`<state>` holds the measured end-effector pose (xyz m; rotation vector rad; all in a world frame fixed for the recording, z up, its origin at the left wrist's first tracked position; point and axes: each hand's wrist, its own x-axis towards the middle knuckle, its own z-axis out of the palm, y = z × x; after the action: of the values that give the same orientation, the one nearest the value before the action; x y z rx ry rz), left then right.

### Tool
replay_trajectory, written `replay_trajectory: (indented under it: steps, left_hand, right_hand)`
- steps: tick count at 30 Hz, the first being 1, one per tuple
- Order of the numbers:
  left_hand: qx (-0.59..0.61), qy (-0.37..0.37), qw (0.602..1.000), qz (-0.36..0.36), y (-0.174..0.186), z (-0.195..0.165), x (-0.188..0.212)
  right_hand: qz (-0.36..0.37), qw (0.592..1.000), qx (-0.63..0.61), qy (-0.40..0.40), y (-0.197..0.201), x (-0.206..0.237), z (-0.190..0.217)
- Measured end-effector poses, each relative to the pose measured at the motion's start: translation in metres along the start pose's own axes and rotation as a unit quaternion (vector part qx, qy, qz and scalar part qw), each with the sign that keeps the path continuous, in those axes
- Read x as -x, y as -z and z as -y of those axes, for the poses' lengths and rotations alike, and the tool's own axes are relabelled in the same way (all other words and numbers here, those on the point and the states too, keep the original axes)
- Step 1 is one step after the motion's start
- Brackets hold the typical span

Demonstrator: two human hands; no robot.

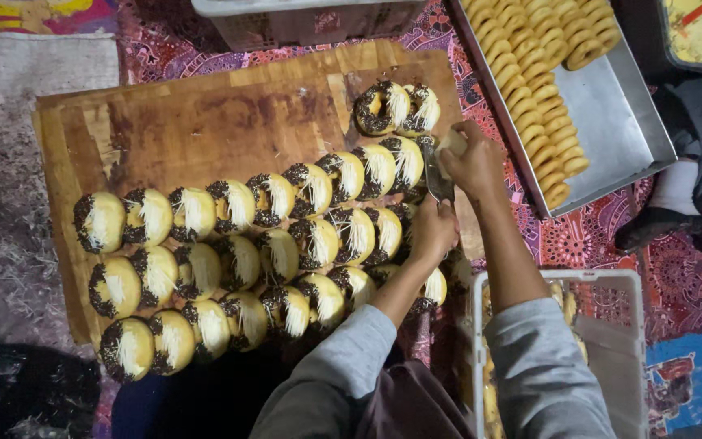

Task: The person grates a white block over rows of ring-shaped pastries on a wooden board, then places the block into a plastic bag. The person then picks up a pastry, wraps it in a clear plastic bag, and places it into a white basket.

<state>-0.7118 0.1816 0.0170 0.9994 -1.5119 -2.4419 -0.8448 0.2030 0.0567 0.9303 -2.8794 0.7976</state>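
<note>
- Fingers of the right hand (pixel 474 162) are closed around a pale block, probably cheese (pixel 452 141), held just above the right end of the doughnut rows.
- Fingers of the left hand (pixel 432 230) are curled around the lower end of a small metal grater (pixel 437 180); its blade stands up between the two hands, and the pale block touches its top.
- Both arms wear grey sleeves (pixel 530 366) and come in from the bottom edge.
- On the wooden board (pixel 205 122) lie many yellow doughnuts (pixel 229 260) in about four slanted rows; each one has dark chocolate sprinkles on one half and white shreds on the other half.
- Two more topped doughnuts (pixel 396 108) lie apart at the top of the board, just beside the right hand.
- A metal tray (pixel 611 114) at the upper right holds plain yellow rings (pixel 530 65), packed tightly in rows on its left and upper part; the rest of the tray is bare.
- A white plastic crate (pixel 635 325) stands at the lower right, under the right forearm; I cannot tell clearly what is inside it.
- Another grey crate (pixel 310 20) is at the top edge, its contents are hidden.
- The board rests on a floor cloth (pixel 595 236) with a red and purple pattern, and a grey mat (pixel 2 162) lies on the left.
- At the right edge a leg of another person (pixel 684 195) is partly visible.
</note>
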Motion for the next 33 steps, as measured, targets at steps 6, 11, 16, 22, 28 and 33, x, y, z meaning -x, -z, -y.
replay_trajectory:
  steps: [6, 11, 16, 22, 28, 33]
  left_hand:
    - [0.045, -0.017, 0.999, 0.019, 0.0, 0.006, 0.004]
    - [0.032, -0.003, 0.999, 0.028, 0.011, 0.005, 0.049]
    - [0.041, -0.001, 0.997, 0.062, 0.032, -0.001, 0.082]
    - [0.038, -0.023, 0.997, 0.063, 0.027, -0.026, 0.05]
    - [-0.042, -0.049, 0.998, 0.016, 0.0, -0.047, -0.035]
    - [-0.063, -0.082, 0.994, -0.035, -0.013, -0.045, -0.082]
  right_hand:
    - [0.003, 1.0, -0.001, -0.002, -0.013, -0.009, -0.011]
    - [0.04, 0.999, -0.03, -0.016, -0.011, -0.017, -0.02]
    - [0.066, 0.993, -0.05, -0.082, -0.001, -0.02, -0.033]
    - [0.036, 0.983, -0.142, -0.113, 0.012, -0.025, -0.034]
    - [-0.024, 0.988, -0.148, -0.021, 0.029, -0.056, -0.027]
    - [0.034, 0.994, -0.1, 0.01, 0.012, -0.083, -0.021]
